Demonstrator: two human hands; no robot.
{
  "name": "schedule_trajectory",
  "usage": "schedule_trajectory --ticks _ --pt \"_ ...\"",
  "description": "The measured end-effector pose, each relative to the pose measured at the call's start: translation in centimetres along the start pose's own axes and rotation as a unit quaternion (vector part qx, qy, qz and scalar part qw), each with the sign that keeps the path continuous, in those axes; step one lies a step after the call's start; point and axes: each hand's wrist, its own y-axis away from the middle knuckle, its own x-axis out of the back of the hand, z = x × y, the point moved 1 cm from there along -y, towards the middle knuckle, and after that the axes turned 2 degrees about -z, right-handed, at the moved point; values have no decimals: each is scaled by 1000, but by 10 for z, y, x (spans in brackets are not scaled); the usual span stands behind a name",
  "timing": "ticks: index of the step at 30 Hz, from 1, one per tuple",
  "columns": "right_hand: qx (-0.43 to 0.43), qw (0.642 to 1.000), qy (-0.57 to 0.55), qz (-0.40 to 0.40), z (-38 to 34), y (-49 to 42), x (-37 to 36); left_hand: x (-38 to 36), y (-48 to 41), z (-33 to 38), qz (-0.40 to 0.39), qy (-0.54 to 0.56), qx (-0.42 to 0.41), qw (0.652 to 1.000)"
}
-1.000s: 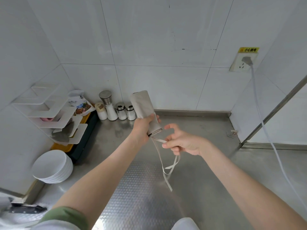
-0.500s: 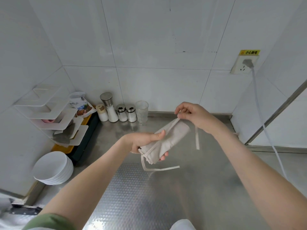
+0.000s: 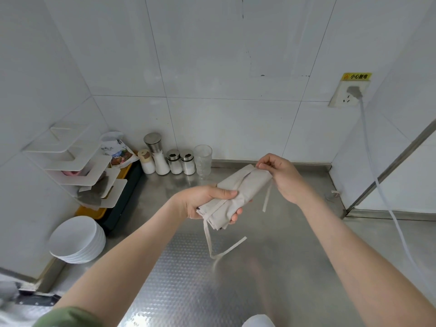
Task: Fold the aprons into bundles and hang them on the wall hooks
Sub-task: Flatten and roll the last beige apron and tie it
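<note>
One apron bundle slants near-left to far-right.

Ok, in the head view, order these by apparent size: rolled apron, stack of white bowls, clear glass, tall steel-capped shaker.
1. rolled apron, but held nearer the camera, so its lead over the bowls is unsure
2. stack of white bowls
3. tall steel-capped shaker
4. clear glass, slightly smaller than the shaker

Matt beige woven cloth apron bundle; brushed, dimpled stainless-steel counter; glossy white wall tiles; glossy white ceramic bowls; clear ribbed glass tumbler; smooth white plastic shelf rack.
</note>
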Motion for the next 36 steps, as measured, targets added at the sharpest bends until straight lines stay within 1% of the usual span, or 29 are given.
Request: schedule_trajectory --ticks 5,10,12,15,17,18,20,22,25,28,30,33,36 --pt "-22 997 -79 13 17 3 -13 -5 -4 6 8 46 -49 998" --pt "-57 975 -211 24 20 0 -24 -11 -5 10 14 71 -80 994" --pt "-73 964 -255 27 23 -1 -26 -12 -5 10 9 88 -85 992" --pt "-104 948 -300 22 22 3 -29 -12 -4 7 22 108 -86 990" --pt "-121 937 -326 26 15 7 -31 -11 -3 3 43 107 -77 990" --pt "-120 936 -330 27 10 9 -32 -10 -3 2 67 100 -68 990" --pt "-113 945 -306 17 1 13 -32 -9 -5 0 125 66 -48 989" --pt "-109 963 -246 2 -7 16 -31 -9 -8 -1 168 20 -34 985" --pt "-85 985 -152 -4 -14 21 -28 -8 -9 0 202 -31 -26 979" --pt "-57 996 -73 13 -16 24 -27 -9 -10 2 222 -77 -31 972" --pt "-57 996 -61 6 -15 25 -32 -12 -15 4 247 -97 -75 961" --pt "-57 996 -68 -12 -19 24 -38 -18 -20 6 281 -88 -141 945" --pt "-57 991 -119 -38 -22 19 -32 -21 -19 9 276 -100 -166 941"
